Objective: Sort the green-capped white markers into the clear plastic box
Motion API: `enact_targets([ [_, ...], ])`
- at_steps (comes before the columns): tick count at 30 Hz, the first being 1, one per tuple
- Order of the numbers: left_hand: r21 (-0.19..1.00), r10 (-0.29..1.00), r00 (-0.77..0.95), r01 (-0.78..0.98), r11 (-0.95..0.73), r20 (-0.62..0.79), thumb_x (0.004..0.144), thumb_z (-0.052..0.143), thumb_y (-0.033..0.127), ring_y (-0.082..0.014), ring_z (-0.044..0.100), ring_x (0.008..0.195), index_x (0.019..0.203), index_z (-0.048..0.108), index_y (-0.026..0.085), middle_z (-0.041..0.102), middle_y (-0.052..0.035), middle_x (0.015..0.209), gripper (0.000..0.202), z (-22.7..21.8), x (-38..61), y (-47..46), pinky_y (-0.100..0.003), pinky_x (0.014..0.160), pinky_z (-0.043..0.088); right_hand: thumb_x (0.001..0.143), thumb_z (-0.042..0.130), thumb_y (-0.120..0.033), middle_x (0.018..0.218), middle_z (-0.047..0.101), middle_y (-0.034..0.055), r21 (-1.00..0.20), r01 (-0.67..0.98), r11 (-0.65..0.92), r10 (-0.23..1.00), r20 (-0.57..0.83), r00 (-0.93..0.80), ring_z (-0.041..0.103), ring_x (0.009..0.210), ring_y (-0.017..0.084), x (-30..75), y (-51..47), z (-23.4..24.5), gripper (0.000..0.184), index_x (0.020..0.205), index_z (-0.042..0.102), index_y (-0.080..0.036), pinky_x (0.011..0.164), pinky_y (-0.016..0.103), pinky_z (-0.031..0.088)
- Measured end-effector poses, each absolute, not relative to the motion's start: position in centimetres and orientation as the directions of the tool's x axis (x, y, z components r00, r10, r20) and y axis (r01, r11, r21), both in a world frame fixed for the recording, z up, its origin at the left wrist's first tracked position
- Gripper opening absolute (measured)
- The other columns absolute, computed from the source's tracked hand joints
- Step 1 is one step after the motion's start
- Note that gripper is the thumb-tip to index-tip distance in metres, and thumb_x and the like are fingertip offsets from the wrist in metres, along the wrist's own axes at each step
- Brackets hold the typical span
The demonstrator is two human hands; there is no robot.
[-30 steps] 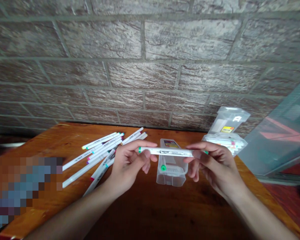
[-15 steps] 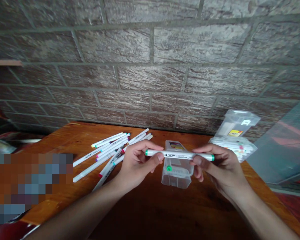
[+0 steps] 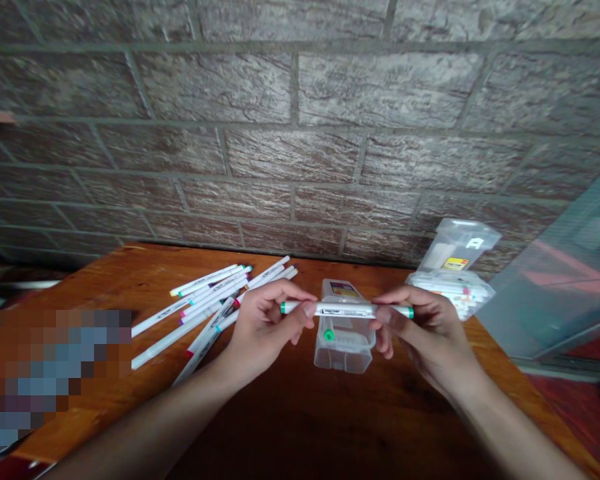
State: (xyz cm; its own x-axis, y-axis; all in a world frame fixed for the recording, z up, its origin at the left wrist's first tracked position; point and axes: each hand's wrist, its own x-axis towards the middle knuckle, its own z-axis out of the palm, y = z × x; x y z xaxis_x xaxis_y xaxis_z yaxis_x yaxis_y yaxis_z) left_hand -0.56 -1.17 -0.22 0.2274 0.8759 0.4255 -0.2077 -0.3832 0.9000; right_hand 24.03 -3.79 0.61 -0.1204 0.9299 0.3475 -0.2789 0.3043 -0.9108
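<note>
A white marker (image 3: 347,311) with green ends is held level between my two hands, its printed label facing me. My left hand (image 3: 267,323) pinches it near the left end, thumb in front. Near the other end, my right hand (image 3: 423,327) grips it between thumb and fingers. Behind and below the marker lies a clear plastic case (image 3: 343,360) with a coloured label. One green-ended marker (image 3: 329,335) rests inside that case. To the left of my left hand, several white markers (image 3: 205,300) with variously coloured ends are spread in a loose pile.
At the right rear of the wooden table (image 3: 280,427) stands an open clear case (image 3: 455,250) with a yellow label, packed with markers. A brick wall (image 3: 300,160) rises behind the table. A greyish translucent panel (image 3: 545,300) is on the right. The lower left is pixelated.
The whole scene has shifted slightly left in the picture as the head view turned. Both hands keep the same hold on the marker.
</note>
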Motion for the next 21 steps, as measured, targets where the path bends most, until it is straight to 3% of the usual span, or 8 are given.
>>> enact_targets([
  [6,0.904,0.884,0.239,-0.257,-0.342,0.402,0.094,0.084,0.037,-0.0074,0.059,0.045,0.096,0.082,0.017,0.077,-0.0028,0.069,0.020,-0.52,-0.58,-0.97,-0.017,0.044,0.046,0.092,0.089,-0.029,0.072,0.082,0.0037,-0.914,-0.287,0.289,0.938,0.330,-0.109,0.073,0.047,0.014,24.14,-3.82,0.61,0.007,0.092,0.086,-0.022,0.044,0.019,0.060],
  [12,0.901,0.884,0.244,-0.285,-0.327,0.398,0.092,0.087,0.033,-0.0071,0.059,0.044,0.099,0.081,0.017,0.075,-0.0015,0.070,0.018,-0.69,-0.61,-0.91,-0.017,0.043,0.046,0.089,0.091,-0.024,0.073,0.083,0.0034,-0.913,-0.286,0.290,0.932,0.338,-0.132,0.074,0.048,0.014,24.26,-3.91,0.60,0.009,0.097,0.087,-0.023,0.043,0.018,0.060],
  [17,0.894,0.876,0.257,-0.303,-0.328,0.409,0.089,0.089,0.030,-0.0066,0.058,0.043,0.096,0.081,0.017,0.069,0.0018,0.062,0.017,-0.39,-0.34,-0.97,-0.016,0.042,0.045,0.086,0.093,-0.020,0.061,0.079,0.0025,-0.919,-0.267,0.290,0.935,0.331,-0.124,0.071,0.044,0.014,24.19,-3.83,0.62,0.013,0.097,0.087,-0.022,0.042,0.017,0.059],
  [21,0.897,0.883,0.265,-0.331,-0.294,0.387,0.089,0.090,0.030,-0.0060,0.056,0.041,0.098,0.082,0.017,0.072,0.0010,0.064,0.017,-0.40,-0.30,-0.98,-0.017,0.041,0.047,0.085,0.095,-0.025,0.071,0.083,0.0051,-0.921,-0.273,0.277,0.943,0.315,-0.108,0.074,0.047,0.016,24.08,-3.92,1.00,0.014,0.096,0.087,-0.022,0.041,0.019,0.060],
])
